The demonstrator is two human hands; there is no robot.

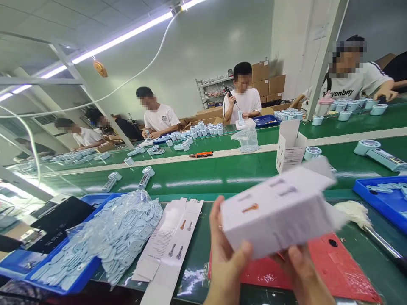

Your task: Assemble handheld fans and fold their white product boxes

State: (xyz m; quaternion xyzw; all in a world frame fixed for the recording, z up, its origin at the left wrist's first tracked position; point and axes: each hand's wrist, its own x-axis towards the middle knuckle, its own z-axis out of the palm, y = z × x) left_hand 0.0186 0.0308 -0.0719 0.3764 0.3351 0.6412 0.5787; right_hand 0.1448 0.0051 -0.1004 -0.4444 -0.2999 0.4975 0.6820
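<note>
A white cardboard box (270,207), printed with small pictures of a handheld device, is held up in front of me. My left hand (227,250) grips its left end, thumb on the near face and fingers round the back. Under the box's near edge, my right hand (300,262) holds it from below. Loose flaps at the box's right end stand open and are blurred. Below it a red mat (337,267) lies on the bench. Flat unfolded cartons (170,241) with the same kind of print lie to the left of my hands.
At left, a blue tray (76,284) and plastic bag (136,228) hold many light-blue parts. Another blue tray (378,199) sits at right. Across the green conveyor (206,173) are orange-handled pliers (202,155), an upright open box (288,148), light-blue devices (380,154) and several co-workers.
</note>
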